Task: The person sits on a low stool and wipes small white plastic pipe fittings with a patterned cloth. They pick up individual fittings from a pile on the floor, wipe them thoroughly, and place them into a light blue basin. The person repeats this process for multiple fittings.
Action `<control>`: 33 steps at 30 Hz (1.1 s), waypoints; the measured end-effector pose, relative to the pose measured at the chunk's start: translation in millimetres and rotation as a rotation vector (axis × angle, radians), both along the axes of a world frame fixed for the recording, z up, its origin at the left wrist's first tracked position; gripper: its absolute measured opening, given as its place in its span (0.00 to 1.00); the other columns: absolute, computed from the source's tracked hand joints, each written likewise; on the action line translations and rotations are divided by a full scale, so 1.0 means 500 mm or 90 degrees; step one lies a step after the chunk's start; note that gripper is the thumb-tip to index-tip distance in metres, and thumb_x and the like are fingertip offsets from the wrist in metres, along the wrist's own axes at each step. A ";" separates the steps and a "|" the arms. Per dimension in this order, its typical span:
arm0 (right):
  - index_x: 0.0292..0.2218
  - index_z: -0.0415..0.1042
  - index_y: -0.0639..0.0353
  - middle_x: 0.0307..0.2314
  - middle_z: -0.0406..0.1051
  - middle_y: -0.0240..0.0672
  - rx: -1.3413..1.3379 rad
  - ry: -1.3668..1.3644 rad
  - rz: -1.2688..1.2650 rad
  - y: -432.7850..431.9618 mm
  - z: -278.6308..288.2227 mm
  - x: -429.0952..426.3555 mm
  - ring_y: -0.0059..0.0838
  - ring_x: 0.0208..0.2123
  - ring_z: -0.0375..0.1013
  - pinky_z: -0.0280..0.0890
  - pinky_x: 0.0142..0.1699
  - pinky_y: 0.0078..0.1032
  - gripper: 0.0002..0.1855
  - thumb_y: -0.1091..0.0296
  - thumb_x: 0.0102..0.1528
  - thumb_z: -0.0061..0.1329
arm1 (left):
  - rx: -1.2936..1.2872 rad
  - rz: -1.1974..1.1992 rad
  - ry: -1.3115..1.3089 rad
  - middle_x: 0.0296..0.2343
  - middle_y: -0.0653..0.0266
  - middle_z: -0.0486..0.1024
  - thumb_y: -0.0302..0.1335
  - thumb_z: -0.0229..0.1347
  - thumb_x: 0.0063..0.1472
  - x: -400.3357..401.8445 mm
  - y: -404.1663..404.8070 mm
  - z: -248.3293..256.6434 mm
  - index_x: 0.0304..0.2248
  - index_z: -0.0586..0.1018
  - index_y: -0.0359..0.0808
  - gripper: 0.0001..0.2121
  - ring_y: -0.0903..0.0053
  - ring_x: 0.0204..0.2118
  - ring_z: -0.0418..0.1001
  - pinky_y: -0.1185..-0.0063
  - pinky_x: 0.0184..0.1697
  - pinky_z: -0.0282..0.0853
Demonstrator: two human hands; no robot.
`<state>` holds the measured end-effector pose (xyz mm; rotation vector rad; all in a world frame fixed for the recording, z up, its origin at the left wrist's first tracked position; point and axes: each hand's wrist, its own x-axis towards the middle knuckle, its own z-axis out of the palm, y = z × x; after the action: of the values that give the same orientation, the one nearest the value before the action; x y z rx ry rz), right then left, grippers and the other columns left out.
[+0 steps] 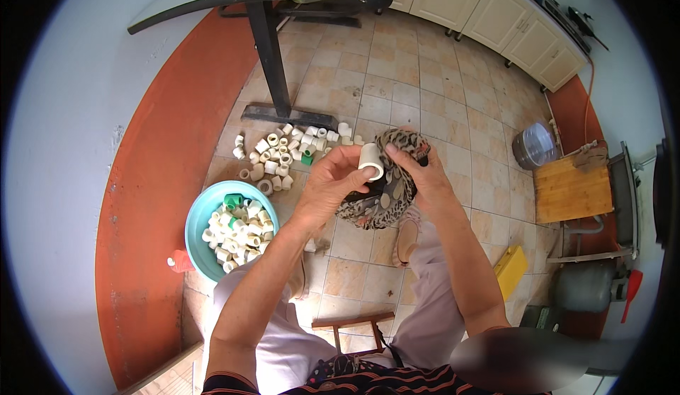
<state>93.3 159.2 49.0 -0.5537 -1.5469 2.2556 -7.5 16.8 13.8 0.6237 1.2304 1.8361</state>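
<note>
My left hand (339, 177) grips a white plastic pipe coupling (370, 160), its open end tilted toward me. My right hand (422, 169) holds a bunched leopard-print cloth (382, 204) with dark and orange patches, right beside the coupling. A light-blue plastic basin (194, 220) stands on the floor at the left, holding many white pipe fittings (239, 235) and some green ones. Beyond my left hand, a loose pile of white fittings (271, 168) lies on the tiles, with a green fitting (306, 159) among them.
A table's black metal foot (287, 116) stands just behind the pile. A red bottle (182, 262) is beside the basin. Below me is a small wooden stool (353, 321). To the right are a yellow box (511, 271), a clear bucket (535, 147) and a gas cylinder (583, 287).
</note>
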 end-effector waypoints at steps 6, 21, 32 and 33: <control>0.39 0.71 0.60 0.29 0.72 0.25 0.351 -0.004 0.094 0.024 -0.045 -0.011 0.18 0.33 0.68 0.63 0.41 0.17 0.15 0.75 0.48 0.56 | -0.095 0.069 0.378 0.32 0.67 0.75 0.20 0.60 0.52 0.001 -0.004 -0.017 0.40 0.72 0.32 0.15 0.84 0.34 0.72 0.83 0.37 0.68; 0.39 0.70 0.60 0.28 0.72 0.26 0.424 0.068 0.146 0.031 -0.063 -0.012 0.16 0.34 0.68 0.64 0.41 0.18 0.15 0.73 0.48 0.57 | -0.155 0.068 0.473 0.33 0.61 0.74 0.21 0.60 0.51 -0.001 0.002 -0.007 0.42 0.68 0.31 0.19 0.78 0.36 0.73 0.78 0.40 0.70; 0.35 0.70 0.61 0.27 0.70 0.25 0.101 -0.040 -0.015 0.000 -0.014 -0.010 0.14 0.30 0.67 0.63 0.36 0.15 0.11 0.67 0.52 0.55 | -0.061 0.019 0.113 0.34 0.66 0.73 0.22 0.58 0.54 0.004 0.003 -0.009 0.43 0.70 0.32 0.17 0.82 0.38 0.71 0.82 0.44 0.67; 0.35 0.71 0.61 0.27 0.70 0.25 0.077 -0.036 -0.010 -0.003 -0.007 -0.005 0.14 0.31 0.67 0.63 0.36 0.15 0.11 0.67 0.51 0.56 | -0.070 0.013 0.116 0.34 0.66 0.73 0.21 0.58 0.54 0.002 0.000 0.000 0.42 0.71 0.32 0.16 0.82 0.38 0.71 0.82 0.44 0.67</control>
<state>90.8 157.9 45.7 -0.5973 -1.6874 2.1350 -6.4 16.6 14.0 0.7309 1.4515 1.7444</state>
